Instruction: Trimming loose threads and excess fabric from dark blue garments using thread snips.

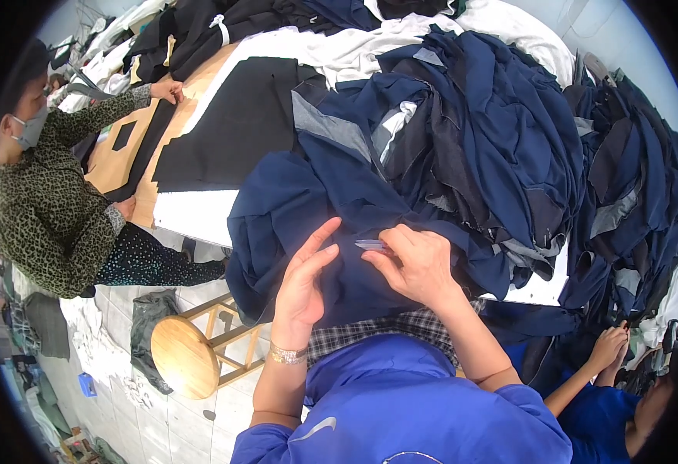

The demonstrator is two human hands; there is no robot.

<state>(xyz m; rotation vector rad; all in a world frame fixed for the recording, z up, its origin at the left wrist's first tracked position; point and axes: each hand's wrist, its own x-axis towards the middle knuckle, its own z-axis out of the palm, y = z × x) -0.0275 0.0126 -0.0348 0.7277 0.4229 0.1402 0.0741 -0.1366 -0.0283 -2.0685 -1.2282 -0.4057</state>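
Dark navy cloth [300,193] lies bunched over the table edge and hangs down in front of me. Above it my right hand [420,263] pinches a small pale pointed tool [371,244], perhaps thread snips; its rear end is hidden in my fingers. The tip points left, toward my other hand. My left hand [304,286] is held over the cloth with thumb and fingers apart and nothing visible in it. A gap separates the two hands.
A large heap of navy garments [501,147] fills the table's right side. Black cut panels [230,124] lie left. A co-worker [52,193] stands at the left edge; another person's hands [609,348] work at lower right. A wooden stool [184,357] stands left of me.
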